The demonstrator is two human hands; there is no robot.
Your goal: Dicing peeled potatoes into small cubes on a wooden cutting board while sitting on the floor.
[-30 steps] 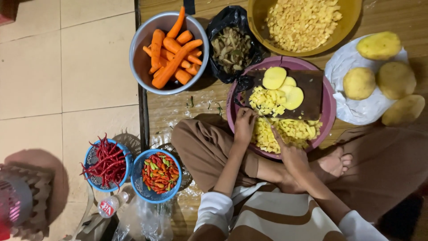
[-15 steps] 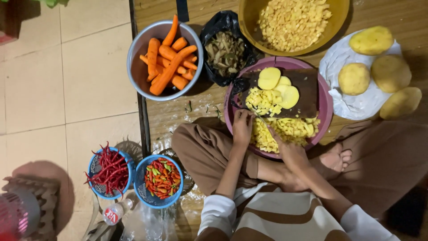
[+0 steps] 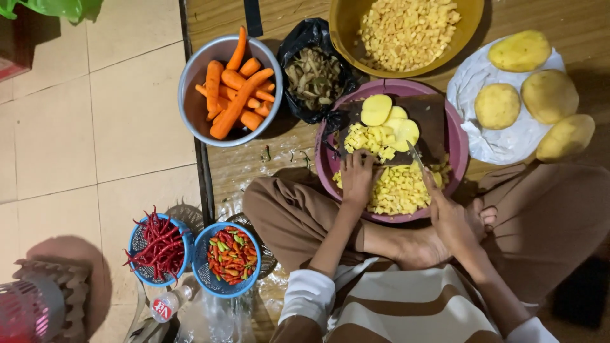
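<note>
Potato pieces [image 3: 368, 138] lie on a dark cutting board [image 3: 432, 127] that rests across a purple basin [image 3: 459, 152] in front of the seated person. The left hand [image 3: 357, 181] is curled down over the diced pile at the board's 7 o'clock edge, its fingers pressing on the cubes. The right hand [image 3: 452, 219] is closed around the handle of a knife [image 3: 416, 155], whose blade points toward 11 o'clock and touches the cut pieces. 3 round potato slices [image 3: 376, 109] sit at the board's 12 o'clock side, just beside the dice. More diced potato [image 3: 400, 190] fills the basin under the board, between the 2 hands.

At 12 o'clock from the basin stands a yellow bowl [image 3: 346, 25] of cubes. At 2 o'clock, 4 peeled potatoes [image 3: 521, 51] rest on a white plastic bag [image 3: 508, 136]. At 10 o'clock a black bag [image 3: 305, 38] holds peelings, and beyond it a metal bowl [image 3: 190, 95] holds carrots [image 3: 236, 101]. At 8 o'clock, well apart, 2 blue baskets [image 3: 203, 270] hold red chilies [image 3: 157, 244] and mixed small chilies [image 3: 232, 255].
</note>
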